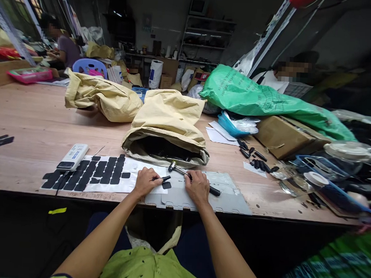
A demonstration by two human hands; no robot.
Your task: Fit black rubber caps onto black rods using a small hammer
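Note:
My left hand (146, 181) is closed, pinching a slim black part (165, 178) whose tip points right. Just below that part, a small black rounded piece (166, 185) lies at the right end of the white sheet. My right hand (198, 186) is wrapped round a hammer (214, 191); its metal head sticks out to the left, and its black grip shows to the right. Beneath both is a grey board (229, 195). Left of my left hand, rows of black rounded pieces (101, 172) cover the white sheet (130, 165).
Behind my hands, an open tan sack (171, 113) faces me with dark contents. A white device (75, 156) rests on the left pieces. To the right are loose black parts (260, 164), a cardboard box (288, 136) and a green sack (247, 92). Two other people sit further back.

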